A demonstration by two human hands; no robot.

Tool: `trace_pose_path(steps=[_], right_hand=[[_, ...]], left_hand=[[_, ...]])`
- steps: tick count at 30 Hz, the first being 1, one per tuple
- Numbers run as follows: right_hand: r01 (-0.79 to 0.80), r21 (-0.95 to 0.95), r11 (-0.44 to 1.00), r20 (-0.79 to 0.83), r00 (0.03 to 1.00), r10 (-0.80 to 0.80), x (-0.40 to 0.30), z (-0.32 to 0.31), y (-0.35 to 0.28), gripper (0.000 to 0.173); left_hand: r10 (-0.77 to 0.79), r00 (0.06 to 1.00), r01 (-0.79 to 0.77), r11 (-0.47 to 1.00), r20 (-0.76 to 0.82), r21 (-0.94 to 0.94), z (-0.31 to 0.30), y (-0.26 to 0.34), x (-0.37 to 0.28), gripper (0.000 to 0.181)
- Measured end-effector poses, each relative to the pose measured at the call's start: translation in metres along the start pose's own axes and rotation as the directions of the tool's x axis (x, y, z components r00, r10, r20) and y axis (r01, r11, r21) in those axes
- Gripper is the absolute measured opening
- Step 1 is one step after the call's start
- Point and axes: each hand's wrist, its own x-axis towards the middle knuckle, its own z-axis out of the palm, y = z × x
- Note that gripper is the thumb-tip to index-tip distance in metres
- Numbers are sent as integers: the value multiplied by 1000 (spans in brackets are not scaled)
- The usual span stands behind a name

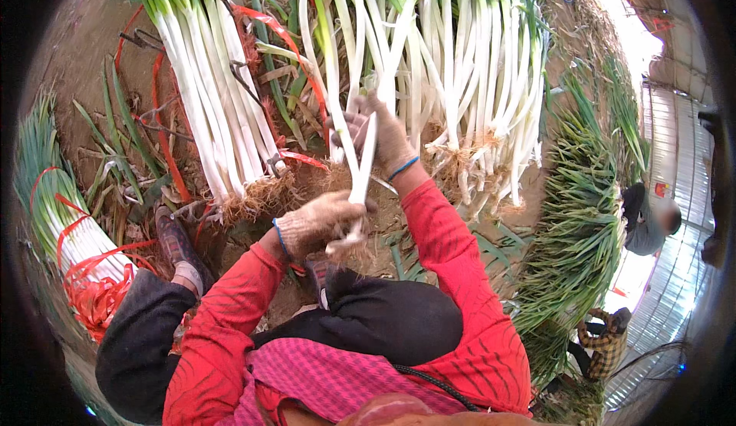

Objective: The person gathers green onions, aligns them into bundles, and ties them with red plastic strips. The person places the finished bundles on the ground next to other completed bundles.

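My left hand [322,222], in a knitted work glove, is closed round the lower white stalks of a couple of leeks or large green onions [361,178], just above their roots. Higher up, my right hand [379,135], also gloved, is at the same stalks with its fingers bent; blur hides whether it grips them. Beyond and to the right lies a wide row of loose green onions [460,81], roots towards me. On the left a thick bundle of green onions [201,92] rests on a rack of thin metal rods [244,78] with red plastic ribbon [167,155] about it.
A tied bundle [86,242] lies at far left beside a heap of red ribbon [100,305]. Torn leaves [123,132] litter the soil. A long pile of green onions [575,219] runs along the right, with a person in a checked shirt [606,348] and another person [647,224] beyond.
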Motion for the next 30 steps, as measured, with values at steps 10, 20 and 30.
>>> trace_pose_path(steps=[10, 20, 30], right_hand=[[490, -528, 694, 14, 821, -570, 2, 78, -47, 30], [-7, -993, 115, -92, 652, -753, 72, 15, -46, 59], [-101, -994, -43, -45, 734, -678, 45, -16, -40, 38]], left_hand=[[-23, 1000, 25, 993, 18, -116, 20, -2, -6, 48], [65, 901, -187, 950, -429, -249, -28, 7, 36, 23], [173, 808, -229, 973, -564, -30, -27, 7, 33, 20]])
